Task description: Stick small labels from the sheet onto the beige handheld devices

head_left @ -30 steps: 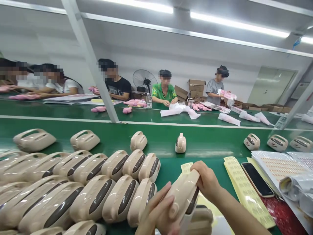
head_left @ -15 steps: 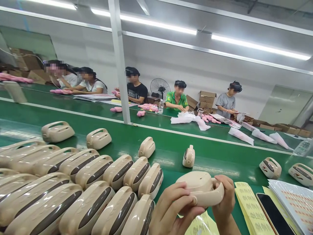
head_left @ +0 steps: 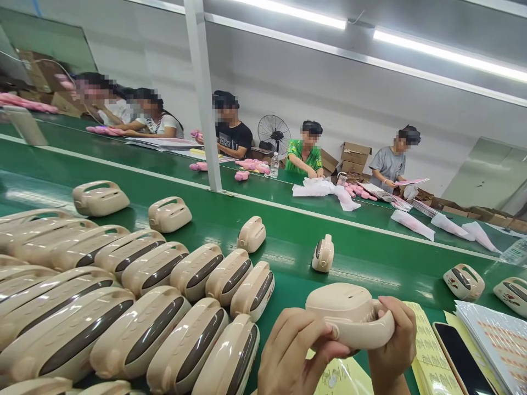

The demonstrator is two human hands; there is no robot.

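Since the earlier frame the casing (head_left: pixel 349 315) has swung from standing on end to lying flat, its pale underside turned up, and both hands have risen a little above the desk (head_left: pixel 288 241).

The left hand (head_left: pixel 294 356) is closed on the casing's near left end, thumb pressed along its lower edge. The right hand (head_left: pixel 395 340) is curled around the handle end, fingers wrapped over the top. The casing is held in the air between them, in front of the yellow label sheets (head_left: pixel 428 351) and right of the packed rows of finished casings (head_left: pixel 135 296).

To do this well, I judge the grip should stay at the two ends so the upturned face remains clear. The thumbs should brace the edge rather than the face, and the piece should be kept level. A phone (head_left: pixel 463 359) lies just right of the sheets, so elbows want keeping in.
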